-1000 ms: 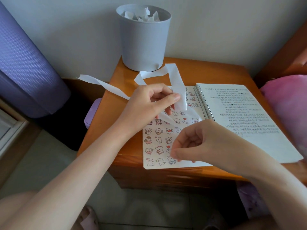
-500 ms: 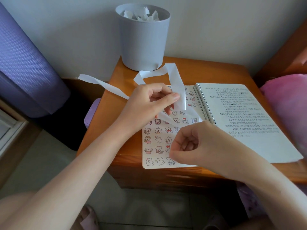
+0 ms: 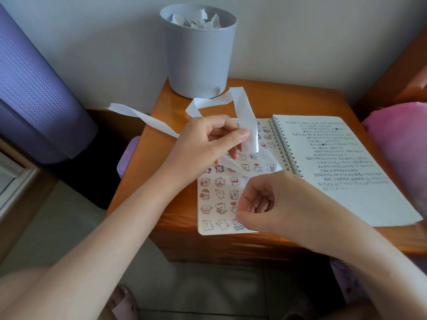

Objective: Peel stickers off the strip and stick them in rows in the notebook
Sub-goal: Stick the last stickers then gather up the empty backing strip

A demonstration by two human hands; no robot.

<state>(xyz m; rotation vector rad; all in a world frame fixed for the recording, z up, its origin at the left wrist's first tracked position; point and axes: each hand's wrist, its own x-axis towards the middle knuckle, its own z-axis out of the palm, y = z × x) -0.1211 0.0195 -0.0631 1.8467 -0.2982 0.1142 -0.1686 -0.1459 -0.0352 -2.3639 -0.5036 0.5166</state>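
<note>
Nearest to the viewer, the right hand (image 3: 265, 204) is over the sticker-filled left page of the spiral notebook (image 3: 369, 204), fingers curled, thumb against forefinger; whether they pinch a sticker cannot be told. Behind it, the left hand (image 3: 208, 144) pinches the white strip (image 3: 245, 112) above the page. Farther back, a grey bin (image 3: 198, 58) stands on the wooden nightstand (image 3: 288, 100).

The single view comes from a wide-angle camera worn on the person's head, facing forward and steeply down. It sits close above the near edge of the wooden tabletop (image 3: 288, 101). The open notebook (image 3: 346, 181) fills the middle and right, the grey bin (image 3: 198, 61) stands far against the wall, and floor (image 3: 69, 215) shows nearest and left.
</note>
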